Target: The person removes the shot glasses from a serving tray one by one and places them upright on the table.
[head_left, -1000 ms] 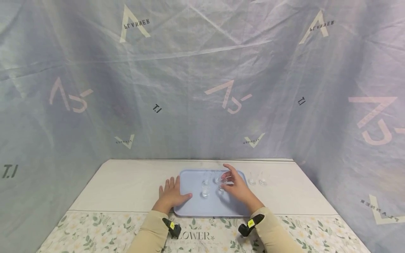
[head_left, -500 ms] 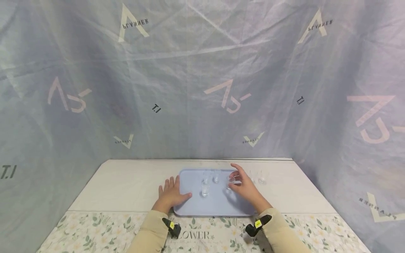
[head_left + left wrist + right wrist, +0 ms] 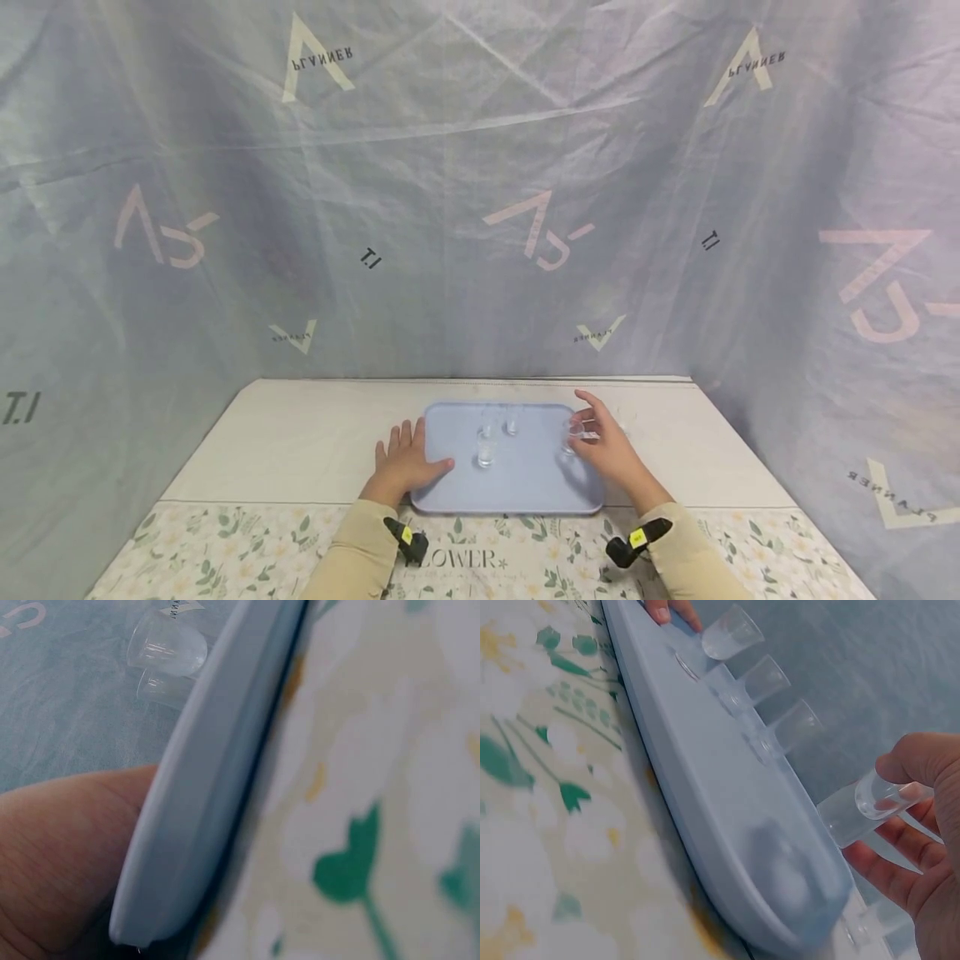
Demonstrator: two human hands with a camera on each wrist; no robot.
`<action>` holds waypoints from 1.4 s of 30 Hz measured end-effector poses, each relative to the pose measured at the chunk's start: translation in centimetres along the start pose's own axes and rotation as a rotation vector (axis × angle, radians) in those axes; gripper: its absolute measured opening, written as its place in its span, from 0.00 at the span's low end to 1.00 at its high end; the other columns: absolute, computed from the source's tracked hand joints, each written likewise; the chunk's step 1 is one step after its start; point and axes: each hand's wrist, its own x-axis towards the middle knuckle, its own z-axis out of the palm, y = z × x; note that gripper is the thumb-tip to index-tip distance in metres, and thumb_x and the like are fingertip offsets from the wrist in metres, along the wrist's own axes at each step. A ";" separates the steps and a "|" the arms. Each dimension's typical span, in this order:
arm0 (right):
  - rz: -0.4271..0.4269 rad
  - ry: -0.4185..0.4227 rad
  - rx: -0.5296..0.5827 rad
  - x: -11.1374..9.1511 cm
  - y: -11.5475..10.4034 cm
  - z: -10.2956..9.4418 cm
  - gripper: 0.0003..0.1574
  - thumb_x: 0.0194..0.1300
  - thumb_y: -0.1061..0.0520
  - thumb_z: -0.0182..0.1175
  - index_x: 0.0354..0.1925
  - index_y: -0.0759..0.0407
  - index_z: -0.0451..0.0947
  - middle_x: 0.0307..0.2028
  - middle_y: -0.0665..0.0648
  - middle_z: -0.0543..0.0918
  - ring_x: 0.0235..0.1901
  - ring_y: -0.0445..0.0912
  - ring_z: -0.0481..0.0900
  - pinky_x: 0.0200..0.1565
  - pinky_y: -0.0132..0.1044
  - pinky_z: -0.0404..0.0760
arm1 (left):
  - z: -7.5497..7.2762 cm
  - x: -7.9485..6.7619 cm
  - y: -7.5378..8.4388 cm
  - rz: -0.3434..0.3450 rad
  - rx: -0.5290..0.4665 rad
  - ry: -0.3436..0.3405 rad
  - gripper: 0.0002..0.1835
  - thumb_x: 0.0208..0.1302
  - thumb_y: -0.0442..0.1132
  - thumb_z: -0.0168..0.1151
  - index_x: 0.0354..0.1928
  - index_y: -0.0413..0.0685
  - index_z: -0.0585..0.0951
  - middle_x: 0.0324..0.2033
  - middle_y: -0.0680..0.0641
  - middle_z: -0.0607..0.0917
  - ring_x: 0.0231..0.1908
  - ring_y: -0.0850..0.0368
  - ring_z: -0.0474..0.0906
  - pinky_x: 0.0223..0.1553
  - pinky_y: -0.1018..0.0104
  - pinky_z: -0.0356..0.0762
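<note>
"Where's the clear glass (image 3: 840, 814)?"
"At the tray's (image 3: 525, 483) right end — the right hand (image 3: 606, 443) pinches it in its fingers."
"And the left hand (image 3: 408, 463)?"
"Fingers spread at the left edge — three other glasses (image 3: 486, 452) stand between."

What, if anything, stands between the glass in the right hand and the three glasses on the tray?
Nothing visible: only a bare stretch of blue tray lies between the held glass and the three glasses.
</note>
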 end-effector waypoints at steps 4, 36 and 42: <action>0.000 0.029 -0.031 -0.4 0.1 -1.1 0.52 0.57 0.74 0.68 0.75 0.57 0.59 0.46 0.64 0.80 0.46 0.56 0.82 0.46 0.43 0.85 | -0.1 -0.1 0.1 0.006 -0.003 -0.005 0.56 0.64 0.64 0.61 0.79 0.35 0.49 0.77 0.28 0.47 0.77 0.30 0.37 0.73 0.32 0.29; 0.135 0.161 -0.226 -3.1 3.1 -7.1 0.50 0.62 0.71 0.66 0.76 0.59 0.54 0.47 0.66 0.79 0.49 0.61 0.81 0.47 0.44 0.85 | 0.3 0.3 -0.4 0.012 -0.010 0.008 0.57 0.63 0.65 0.61 0.79 0.36 0.47 0.78 0.29 0.45 0.77 0.31 0.34 0.72 0.32 0.27; 0.181 0.172 -0.239 -3.2 3.8 -7.1 0.50 0.62 0.70 0.64 0.76 0.59 0.53 0.49 0.67 0.78 0.51 0.63 0.81 0.49 0.50 0.84 | -0.6 -0.2 0.1 0.003 -0.010 -0.004 0.56 0.63 0.64 0.62 0.79 0.35 0.50 0.77 0.27 0.47 0.77 0.30 0.38 0.73 0.31 0.31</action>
